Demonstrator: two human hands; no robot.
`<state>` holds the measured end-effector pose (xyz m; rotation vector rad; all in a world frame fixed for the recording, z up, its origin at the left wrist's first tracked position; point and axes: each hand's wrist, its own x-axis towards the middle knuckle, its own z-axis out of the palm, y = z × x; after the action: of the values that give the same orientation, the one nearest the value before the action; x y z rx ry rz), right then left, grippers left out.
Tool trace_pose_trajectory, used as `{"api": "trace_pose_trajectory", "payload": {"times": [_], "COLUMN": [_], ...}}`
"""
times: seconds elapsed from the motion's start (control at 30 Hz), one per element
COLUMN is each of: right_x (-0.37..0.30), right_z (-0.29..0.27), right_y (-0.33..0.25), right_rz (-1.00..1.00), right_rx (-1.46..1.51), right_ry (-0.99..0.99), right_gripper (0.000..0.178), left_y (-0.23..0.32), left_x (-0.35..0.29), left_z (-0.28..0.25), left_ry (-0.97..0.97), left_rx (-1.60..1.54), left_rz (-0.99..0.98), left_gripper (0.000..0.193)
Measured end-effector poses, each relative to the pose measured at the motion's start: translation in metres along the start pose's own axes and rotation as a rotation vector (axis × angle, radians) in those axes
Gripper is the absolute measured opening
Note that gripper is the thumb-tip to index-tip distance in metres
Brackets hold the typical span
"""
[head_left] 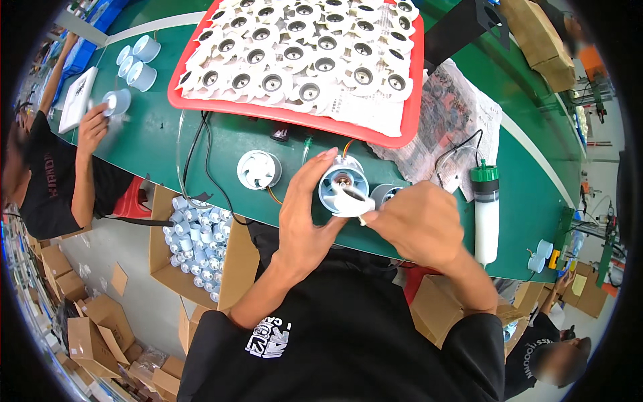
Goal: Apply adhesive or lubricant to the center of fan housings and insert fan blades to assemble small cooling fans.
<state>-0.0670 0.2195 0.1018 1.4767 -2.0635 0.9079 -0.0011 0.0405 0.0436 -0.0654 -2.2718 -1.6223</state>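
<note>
The left hand (305, 211) has its fingers closed around the rim of a pale blue fan housing (343, 184) held above the table (221, 144). The right hand (412, 224) pinches a white impeller (351, 201) at the housing's mouth. Both look light, stiff, thin-walled plastic, best gripped by the outer rim rather than the blades.

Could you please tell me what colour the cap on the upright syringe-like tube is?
Green, topping the white-filled upright syringe-like tube on the green table, clearest in the head view.

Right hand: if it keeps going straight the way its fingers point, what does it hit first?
Likely the round pale-blue fan housing that the left hand grips. The right hand points left, pinching a white impeller piece at the housing's open face; whether they touch is unclear.
</note>
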Motion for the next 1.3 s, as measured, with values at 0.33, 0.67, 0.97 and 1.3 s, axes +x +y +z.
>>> {"api": "trace_pose_trajectory", "payload": {"times": [0.33, 0.67, 0.97, 1.3], "right_x": [0.009, 0.003, 0.015, -0.059], "right_z": [0.010, 0.005, -0.010, -0.024], "right_y": [-0.029, -0.021, -0.026, -0.022], "right_rz": [0.763, 0.727, 0.561, 0.966], "right_rx": [0.131, 0.275, 0.274, 0.191], "right_ry": [-0.127, -0.131, 0.034, 0.325], "right_gripper": [0.011, 0.022, 0.024, 0.041], "left_y": [0.001, 0.001, 0.017, -0.002], "left_x": [-0.003, -0.004, -0.009, 0.019], "left_z": [-0.004, -0.007, -0.017, -0.129], "left_ry": [-0.007, -0.095, -0.066, 0.490], "left_rx": [0.127, 0.129, 0.191, 0.139], "left_rz": [0.101, 0.025, 0.007, -0.119], "left_gripper": [0.069, 0.070, 0.069, 0.063]}}
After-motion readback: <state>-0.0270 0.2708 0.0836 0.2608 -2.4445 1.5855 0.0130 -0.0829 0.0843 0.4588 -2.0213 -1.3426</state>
